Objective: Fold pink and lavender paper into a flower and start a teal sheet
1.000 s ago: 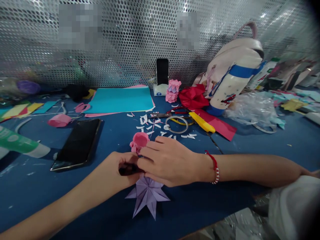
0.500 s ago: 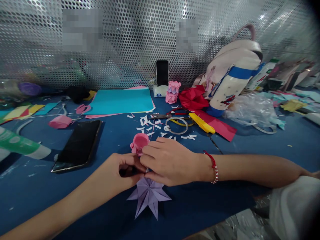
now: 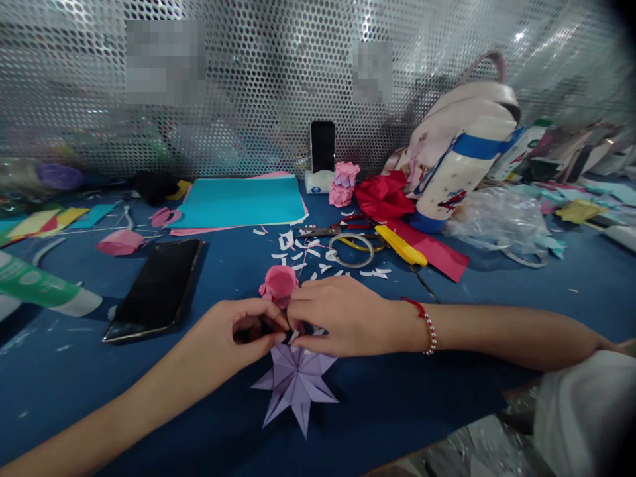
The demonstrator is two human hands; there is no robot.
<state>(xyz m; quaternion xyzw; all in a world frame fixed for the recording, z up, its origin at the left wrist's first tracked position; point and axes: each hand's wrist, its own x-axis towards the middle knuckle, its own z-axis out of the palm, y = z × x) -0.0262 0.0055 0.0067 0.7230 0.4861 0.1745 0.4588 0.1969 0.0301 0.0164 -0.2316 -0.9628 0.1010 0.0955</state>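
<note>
A purple folded-paper star (image 3: 297,384) spreads its points toward the table's front edge. At its far edge, the thumb and fingers of my left hand (image 3: 253,328) pinch the paper from the left. My right hand (image 3: 338,318), with a red beaded bracelet at the wrist, is closed on the same far edge from the right. The fingertips of both hands nearly meet, and they partly hide the paper folds there. Just beyond them stands a pink paper piece (image 3: 279,283) shaped like a small cup.
Behind lie white paper scraps (image 3: 298,255), a clear ring (image 3: 351,250), scissors (image 3: 322,232) and a yellow cutter (image 3: 400,245). A dark phone (image 3: 156,288) and a green-white tube (image 3: 47,288) are at left. Blue sheets (image 3: 238,201), a bottle (image 3: 462,172) and a backpack (image 3: 447,112) stand farther back.
The purple star has turned slightly, and more of its upper part shows. My right hand has shifted a little away from me and its thumb has moved up from the star.
</note>
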